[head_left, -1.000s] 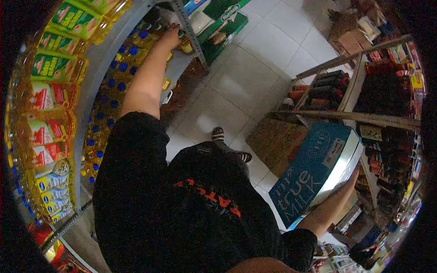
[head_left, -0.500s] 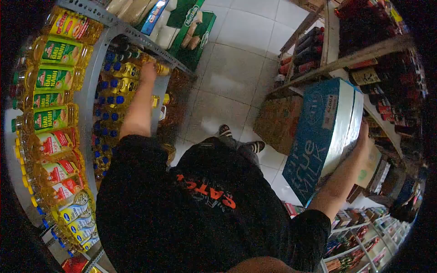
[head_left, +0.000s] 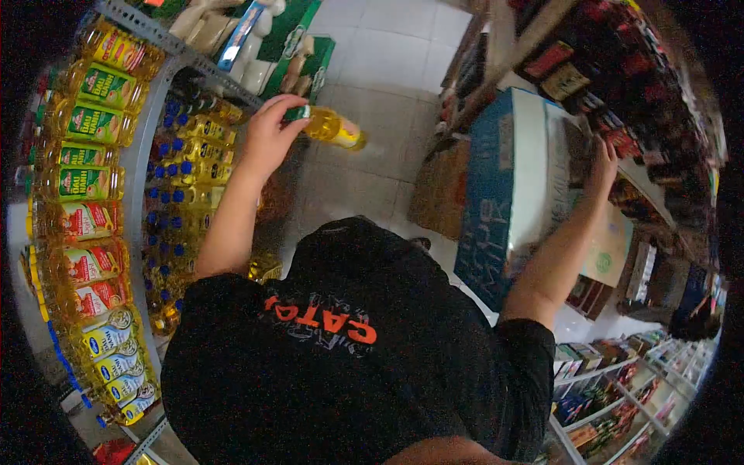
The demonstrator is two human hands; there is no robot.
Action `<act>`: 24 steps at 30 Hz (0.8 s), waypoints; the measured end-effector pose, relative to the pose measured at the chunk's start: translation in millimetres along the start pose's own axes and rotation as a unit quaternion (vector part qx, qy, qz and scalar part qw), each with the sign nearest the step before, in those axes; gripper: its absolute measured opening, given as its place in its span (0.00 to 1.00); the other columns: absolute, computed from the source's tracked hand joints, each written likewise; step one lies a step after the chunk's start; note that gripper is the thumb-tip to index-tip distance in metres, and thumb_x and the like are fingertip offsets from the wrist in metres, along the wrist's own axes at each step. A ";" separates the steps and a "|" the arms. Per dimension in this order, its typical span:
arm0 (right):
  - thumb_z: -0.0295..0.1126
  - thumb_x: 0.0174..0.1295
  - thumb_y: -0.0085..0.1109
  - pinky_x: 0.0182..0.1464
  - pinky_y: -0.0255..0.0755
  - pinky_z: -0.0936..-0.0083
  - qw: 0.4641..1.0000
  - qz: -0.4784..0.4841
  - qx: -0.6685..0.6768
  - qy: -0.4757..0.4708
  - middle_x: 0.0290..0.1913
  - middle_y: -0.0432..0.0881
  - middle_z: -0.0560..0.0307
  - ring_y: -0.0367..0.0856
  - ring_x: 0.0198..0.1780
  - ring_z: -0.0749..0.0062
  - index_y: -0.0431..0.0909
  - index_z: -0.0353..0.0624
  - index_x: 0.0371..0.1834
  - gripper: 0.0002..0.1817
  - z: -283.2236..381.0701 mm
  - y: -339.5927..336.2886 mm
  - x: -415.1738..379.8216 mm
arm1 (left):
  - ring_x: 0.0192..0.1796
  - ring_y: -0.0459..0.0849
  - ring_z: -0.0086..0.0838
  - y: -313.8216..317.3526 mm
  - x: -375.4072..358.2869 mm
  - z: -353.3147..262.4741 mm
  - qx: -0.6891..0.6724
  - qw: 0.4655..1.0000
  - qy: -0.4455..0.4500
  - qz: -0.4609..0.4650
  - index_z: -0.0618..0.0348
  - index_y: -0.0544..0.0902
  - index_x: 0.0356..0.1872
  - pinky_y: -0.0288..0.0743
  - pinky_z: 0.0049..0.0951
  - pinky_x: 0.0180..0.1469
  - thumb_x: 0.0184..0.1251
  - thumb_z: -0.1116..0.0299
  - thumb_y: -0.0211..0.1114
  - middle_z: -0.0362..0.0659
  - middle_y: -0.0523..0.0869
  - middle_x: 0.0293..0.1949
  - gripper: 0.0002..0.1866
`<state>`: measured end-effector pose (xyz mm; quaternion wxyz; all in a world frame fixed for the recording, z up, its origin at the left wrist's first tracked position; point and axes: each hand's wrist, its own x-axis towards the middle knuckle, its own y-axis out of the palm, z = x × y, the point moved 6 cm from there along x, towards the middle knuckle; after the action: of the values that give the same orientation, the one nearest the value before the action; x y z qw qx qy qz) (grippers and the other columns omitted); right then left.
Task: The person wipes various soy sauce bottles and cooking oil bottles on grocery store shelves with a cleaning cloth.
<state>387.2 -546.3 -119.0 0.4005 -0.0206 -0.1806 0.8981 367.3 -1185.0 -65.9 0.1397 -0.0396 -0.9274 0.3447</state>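
My left hand [head_left: 273, 133] grips a bottle of yellow cooking oil [head_left: 335, 129] by its green cap, and the bottle lies nearly level above the aisle floor. Just left of that hand, rows of oil bottles [head_left: 205, 172] with blue caps fill a lower shelf. On the other side, my right hand [head_left: 601, 167] reaches round the far side of a large blue and white milk box [head_left: 484, 209]. My right forearm lies across the box's side. Its fingertips are partly blurred, and the contact with the box is hard to see.
Oil bottles with green and red labels [head_left: 94, 124] line the upper left shelf, behind a grey metal edge [head_left: 159, 31]. Green cartons [head_left: 310, 58] stand ahead on the left. A wooden shelf of packaged goods [head_left: 554, 62] runs along the right. Floor tiles [head_left: 364, 70] lie between.
My left hand has drawn the oil bottle out of the lower shelf, up and over the aisle. The milk box and my right hand have shifted up and left in view.
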 end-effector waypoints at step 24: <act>0.34 0.56 0.52 0.64 0.54 0.71 0.951 0.155 0.242 -0.116 0.61 0.65 0.45 0.63 0.62 0.60 0.61 0.32 0.60 0.29 112.6 -41.4 -156.5 | 0.52 0.78 0.37 192.6 25.9 -362.1 -0.198 0.832 0.462 0.236 0.60 0.79 0.43 0.72 0.31 0.52 0.52 0.77 0.64 0.50 0.78 0.50 0.15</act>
<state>502.4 -669.3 -16.6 0.2258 0.1531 0.0022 0.9621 441.8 -806.9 76.8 0.4551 -0.4388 -0.7658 0.1178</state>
